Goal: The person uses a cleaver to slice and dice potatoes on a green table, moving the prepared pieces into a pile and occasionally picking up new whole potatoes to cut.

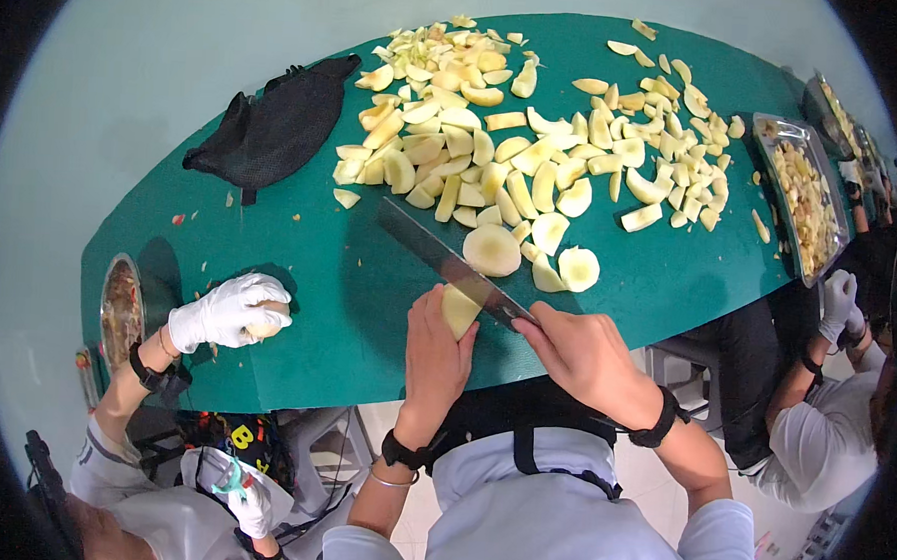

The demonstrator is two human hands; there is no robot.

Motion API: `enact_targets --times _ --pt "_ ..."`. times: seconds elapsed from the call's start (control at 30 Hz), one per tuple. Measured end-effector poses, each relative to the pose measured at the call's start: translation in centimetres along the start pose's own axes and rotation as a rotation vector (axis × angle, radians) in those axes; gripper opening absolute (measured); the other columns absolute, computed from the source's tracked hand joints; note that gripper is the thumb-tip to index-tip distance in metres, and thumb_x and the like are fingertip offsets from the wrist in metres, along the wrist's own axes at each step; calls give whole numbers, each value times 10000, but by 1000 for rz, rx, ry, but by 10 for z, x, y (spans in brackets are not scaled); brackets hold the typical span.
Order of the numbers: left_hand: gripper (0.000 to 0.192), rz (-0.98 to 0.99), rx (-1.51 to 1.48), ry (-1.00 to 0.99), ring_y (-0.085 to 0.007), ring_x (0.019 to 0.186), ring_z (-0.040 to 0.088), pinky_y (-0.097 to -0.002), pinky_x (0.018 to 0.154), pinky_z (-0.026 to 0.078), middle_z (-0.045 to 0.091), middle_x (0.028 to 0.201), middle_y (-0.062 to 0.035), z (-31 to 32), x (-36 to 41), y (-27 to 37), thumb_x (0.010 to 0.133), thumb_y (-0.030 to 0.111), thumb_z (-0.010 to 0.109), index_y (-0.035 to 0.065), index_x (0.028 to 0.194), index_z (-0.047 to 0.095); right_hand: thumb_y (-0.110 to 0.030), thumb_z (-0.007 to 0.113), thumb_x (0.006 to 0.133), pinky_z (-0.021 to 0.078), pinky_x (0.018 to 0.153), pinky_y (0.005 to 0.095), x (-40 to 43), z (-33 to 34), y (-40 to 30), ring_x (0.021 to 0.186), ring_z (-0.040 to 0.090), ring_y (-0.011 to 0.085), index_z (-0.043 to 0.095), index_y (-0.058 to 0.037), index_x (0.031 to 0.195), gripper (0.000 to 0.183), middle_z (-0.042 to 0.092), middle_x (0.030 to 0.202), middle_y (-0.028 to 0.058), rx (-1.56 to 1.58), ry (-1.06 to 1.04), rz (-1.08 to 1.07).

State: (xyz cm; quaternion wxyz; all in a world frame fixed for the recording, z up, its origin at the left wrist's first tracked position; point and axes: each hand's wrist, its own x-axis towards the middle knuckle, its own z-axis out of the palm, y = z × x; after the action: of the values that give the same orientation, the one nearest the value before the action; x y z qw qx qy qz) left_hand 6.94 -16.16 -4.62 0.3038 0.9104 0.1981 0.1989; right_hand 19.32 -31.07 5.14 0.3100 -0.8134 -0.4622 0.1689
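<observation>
My right hand (591, 361) grips the handle end of a knife (449, 257) with a long, broad metal blade, which points up and left across the table. Under my left hand (436, 354) is a pale peeled fruit piece (461, 310), held on the green tabletop close to the table's near edge. The blade's edge lies against or just over that piece; whether it has cut in cannot be told. Just beyond the blade sits a round cut slice (492, 250), with another round slice (579, 269) to its right. A large spread of cut wedges (439, 141) covers the table farther out.
On the left, a co-worker's white-gloved hand (241, 312) holds a peeled fruit near a metal bowl (122, 303); their other gloved hand holds a peeler (231, 481). A black mesh bag (282, 126) lies behind. At right, a clear tray (763, 132) holds chopped pieces beside another seated person.
</observation>
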Motion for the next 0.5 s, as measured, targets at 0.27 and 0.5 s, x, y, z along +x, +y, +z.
enact_targets --times 0.27,0.5 --pt "643 5 54 39 -444 1063 498 -481 923 430 503 1186 -277 2 -3 -4 850 144 691 -72 1352 352 -187 590 964 421 495 474 -3 -8 -1 595 564 411 489 -18 829 239 571 634 166 25 71 -15" --pt "634 56 84 40 -431 1063 508 -480 914 438 505 1202 -263 4 -3 -6 849 166 700 -53 1350 381 -193 590 964 422 497 478 -1 -6 2 597 562 415 493 -16 834 240 578 644 170 38 65 -14"
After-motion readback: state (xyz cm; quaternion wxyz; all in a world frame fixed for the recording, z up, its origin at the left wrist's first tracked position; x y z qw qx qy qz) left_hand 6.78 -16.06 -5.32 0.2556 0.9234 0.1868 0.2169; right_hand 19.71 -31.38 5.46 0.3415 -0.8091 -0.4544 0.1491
